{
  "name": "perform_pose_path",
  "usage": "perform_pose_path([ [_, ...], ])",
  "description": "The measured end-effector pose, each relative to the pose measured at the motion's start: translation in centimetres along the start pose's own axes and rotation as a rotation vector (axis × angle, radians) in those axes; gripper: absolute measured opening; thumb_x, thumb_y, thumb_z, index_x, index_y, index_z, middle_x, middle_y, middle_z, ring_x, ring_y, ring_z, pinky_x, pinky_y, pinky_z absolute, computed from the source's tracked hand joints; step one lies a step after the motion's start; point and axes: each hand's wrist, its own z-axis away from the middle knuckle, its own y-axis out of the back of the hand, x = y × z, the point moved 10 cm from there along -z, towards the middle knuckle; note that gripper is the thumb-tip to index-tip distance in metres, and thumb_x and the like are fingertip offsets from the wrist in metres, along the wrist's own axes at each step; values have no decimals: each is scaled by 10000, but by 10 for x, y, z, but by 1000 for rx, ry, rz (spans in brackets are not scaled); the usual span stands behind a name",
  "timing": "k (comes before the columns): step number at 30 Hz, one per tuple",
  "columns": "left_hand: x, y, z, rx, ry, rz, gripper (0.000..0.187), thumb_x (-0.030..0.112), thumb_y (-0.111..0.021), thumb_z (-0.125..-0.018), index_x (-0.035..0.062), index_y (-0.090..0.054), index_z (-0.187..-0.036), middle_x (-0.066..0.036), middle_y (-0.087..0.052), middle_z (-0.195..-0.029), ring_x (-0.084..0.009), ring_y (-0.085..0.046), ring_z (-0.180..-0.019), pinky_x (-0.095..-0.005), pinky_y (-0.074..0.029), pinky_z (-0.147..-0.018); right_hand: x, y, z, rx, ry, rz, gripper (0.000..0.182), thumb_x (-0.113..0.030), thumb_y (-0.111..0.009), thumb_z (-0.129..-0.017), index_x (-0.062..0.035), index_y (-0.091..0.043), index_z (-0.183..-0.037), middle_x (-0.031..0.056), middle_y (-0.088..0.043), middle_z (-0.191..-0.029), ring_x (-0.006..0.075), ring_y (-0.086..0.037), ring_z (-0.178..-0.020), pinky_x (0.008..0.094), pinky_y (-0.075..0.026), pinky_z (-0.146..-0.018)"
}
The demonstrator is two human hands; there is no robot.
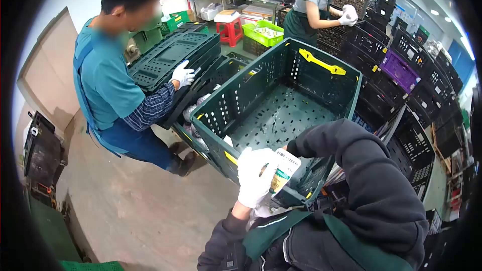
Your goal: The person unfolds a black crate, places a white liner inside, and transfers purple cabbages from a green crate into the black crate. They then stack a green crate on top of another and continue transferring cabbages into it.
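Note:
A large dark green plastic crate [281, 103] with perforated walls and a yellow handle stands tilted in view in front of me. Its floor shows bare and wet-looking. Over its near edge, my left hand [253, 176] in a white glove has its fingers closed on a printed label card [285, 169]. The card is white with a barcode and a green and yellow print. My right arm [346, 155] in a dark sleeve bends in from the right. The right hand lies behind the card and the left glove, so its fingers are hidden.
On the left, a co-worker [113, 90] in gloves handles dark folded crates [175, 52]. Another person [314, 12] stands by stacked black crates [369, 40] at the back right. A red stool [230, 32] and a lime green basket [263, 32] are behind the crate.

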Motion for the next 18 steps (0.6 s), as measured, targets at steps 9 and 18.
perform_pose_path([
  [9,-7,-2,0,-72,16,13,133,169,-617,-759,95,-657,-862,-74,-631,-899,-251,-571,-871,-418,-350,-915,-1,57,42,222,76,-329,750,-284,-742,-671,-80,-386,-1298,114,-515,-1187,211,-479,-1097,316,-388,-938],
  [18,-18,3,5,-128,91,54,113,86,-546,-845,25,-593,-928,-85,-579,-978,-221,-501,-962,-372,-319,-952,-70,97,335,1278,485,-678,591,-227,-641,-793,-51,-382,-1293,36,-507,-1214,132,-485,-1082,336,-379,-958],
])
